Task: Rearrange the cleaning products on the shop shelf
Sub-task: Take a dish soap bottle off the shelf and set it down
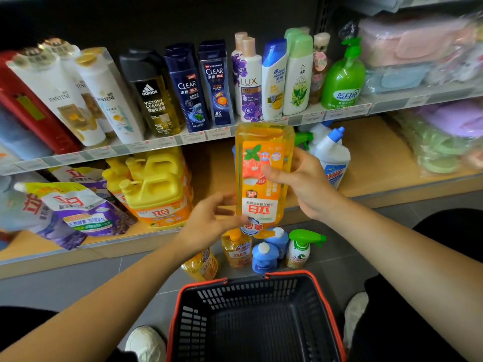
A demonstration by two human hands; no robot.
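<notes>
My right hand (300, 181) grips an orange detergent bottle (261, 163), held upside down in front of the lower shelf (379, 163). My left hand (211, 220) is just left of the bottle's lower end, fingers apart and blurred, fingertips close to the neck. On the floor below stand small orange bottles (236, 250), two blue bottles (265, 257) and a green-topped spray bottle (300, 248). Yellow detergent jugs (154, 186) and purple refill pouches (75, 210) sit at the shelf's left. White toilet-cleaner bottles (332, 152) stand behind the held bottle.
A black shopping basket with an orange rim (183, 291) sits on the floor between my feet. The upper shelf holds a row of shampoo and soap bottles (214, 82). Wrapped plastic goods (439, 137) fill the right side.
</notes>
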